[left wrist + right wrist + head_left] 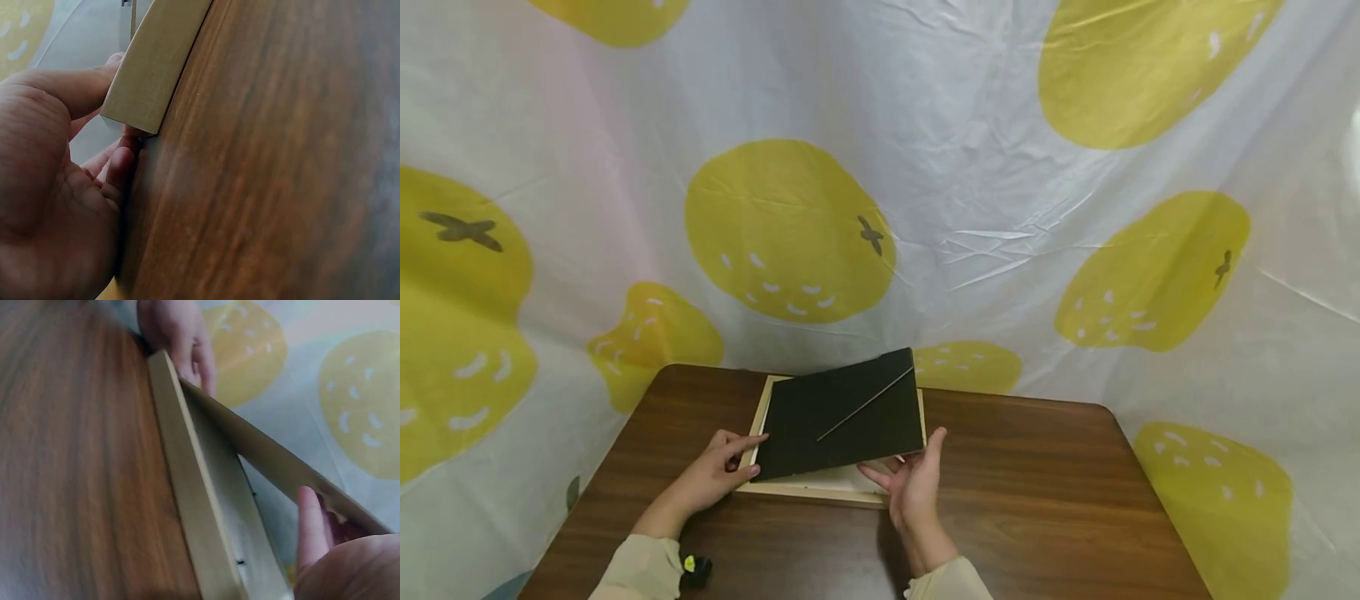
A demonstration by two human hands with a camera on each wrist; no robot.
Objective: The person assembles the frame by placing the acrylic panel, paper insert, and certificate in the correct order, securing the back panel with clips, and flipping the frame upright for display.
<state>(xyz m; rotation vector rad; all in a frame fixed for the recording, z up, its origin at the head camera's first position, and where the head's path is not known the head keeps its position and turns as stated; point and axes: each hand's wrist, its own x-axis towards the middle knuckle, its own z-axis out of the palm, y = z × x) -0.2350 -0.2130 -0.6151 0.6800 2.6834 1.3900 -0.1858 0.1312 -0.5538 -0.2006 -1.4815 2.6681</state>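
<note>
A light wooden picture frame (820, 493) lies on the table, its pale inside partly covered. Over it slants a black backing board (842, 408) with a thin diagonal strut (865, 404), its right side raised and its left side down by the frame. My left hand (709, 473) grips the frame's left side, with index finger and thumb reaching the board's left edge. The left wrist view shows fingers low beside the frame's end (153, 69). My right hand (916, 487) holds the raised right side of the board, fingers beneath it; the right wrist view shows the gap under the board (262, 450).
The brown wooden table (1037, 492) extends to the right of the frame. A white curtain with yellow fruit prints (790, 233) hangs right behind the table's back edge. A small black object with a yellow spot (696, 571) is beside the left sleeve.
</note>
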